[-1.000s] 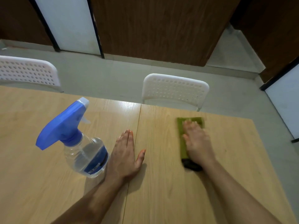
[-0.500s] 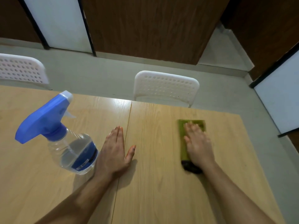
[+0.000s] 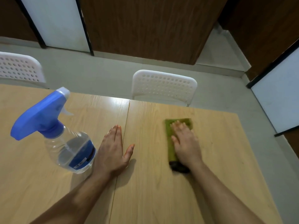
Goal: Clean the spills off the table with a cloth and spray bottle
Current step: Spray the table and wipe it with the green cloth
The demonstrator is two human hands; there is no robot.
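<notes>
A green cloth (image 3: 169, 136) with a dark near end lies on the light wooden table (image 3: 218, 151), right of the table's seam. My right hand (image 3: 186, 143) presses flat on the cloth with straight fingers and looks blurred. A clear spray bottle (image 3: 71, 149) with a blue trigger head and blue label stands at the left. Beside the bottle, my left hand (image 3: 113, 151) rests flat on the table, fingers straight, thumb spread, holding nothing. No spill shows plainly on the wood.
A white perforated chair (image 3: 163, 85) stands at the table's far edge, another white chair (image 3: 19, 67) at far left. Beyond lie a grey floor, brown wooden wall panels and white panels. The table's right edge runs close to my right arm.
My right hand with the cloth has shifted only slightly on the table and is now blurred by motion. The left hand and the bottle stay put; the camera view has shifted.
</notes>
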